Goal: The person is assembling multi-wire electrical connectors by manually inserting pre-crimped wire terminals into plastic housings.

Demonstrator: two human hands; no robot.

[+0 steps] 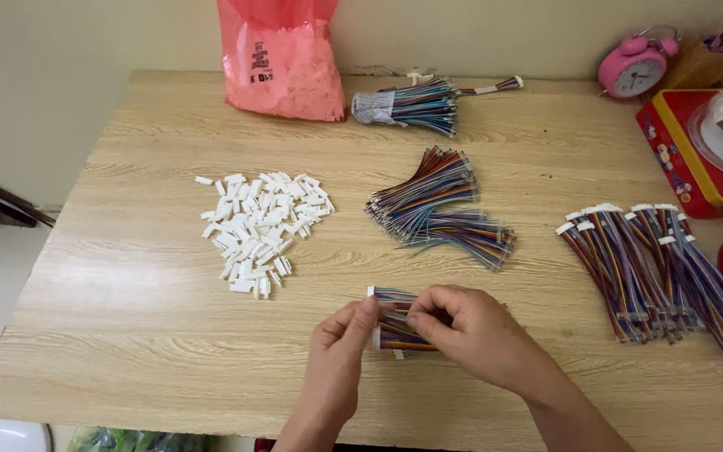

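Observation:
My left hand (340, 343) and my right hand (466, 331) meet over the near middle of the wooden table (127, 335). Between their fingertips they pinch a short bundle of multicoloured wires (395, 335) with small white connectors on its left ends. The left fingers grip the connector end, the right fingers hold the wires just beside it. A pile of loose white plastic connectors (261, 226) lies to the left, beyond the hands. A heap of loose multicoloured wires (441, 209) lies just beyond the hands.
Finished wire bundles with white connectors (658, 268) lie at the right. A pink plastic bag of white parts (282, 59) and a tied wire bundle (416, 102) stand at the back. A pink alarm clock (633, 67) and a red tin (696, 151) sit at the right rear.

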